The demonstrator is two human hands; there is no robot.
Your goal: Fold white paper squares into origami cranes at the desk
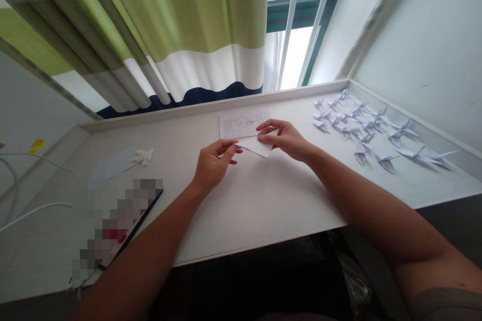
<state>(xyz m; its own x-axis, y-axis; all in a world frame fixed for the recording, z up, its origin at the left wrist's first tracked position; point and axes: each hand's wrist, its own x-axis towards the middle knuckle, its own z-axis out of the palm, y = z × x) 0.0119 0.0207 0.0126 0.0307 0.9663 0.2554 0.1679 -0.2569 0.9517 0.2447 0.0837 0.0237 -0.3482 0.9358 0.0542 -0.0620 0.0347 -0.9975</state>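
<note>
A piece of folded white paper [259, 147] is held between my two hands above the middle of the desk. My left hand [215, 161] pinches its left corner between thumb and fingertips. On the other side, my right hand [282, 138] grips the upper right part with thumb and fingers, hiding some of that edge. Just behind the paper, a printed sheet or booklet [235, 124] lies flat on the desk. Several white origami cranes [365, 123] stand in a group to the right of my right hand.
On the left of the white desk [241, 225] lie pale paper sheets [111, 165] and a crumpled white tissue [143, 156]. Nearer is a blurred, dark-edged flat object [124, 225]. White cables [37, 208] run in from the left. A raised rim borders the desk's back, below the curtain [196, 20].
</note>
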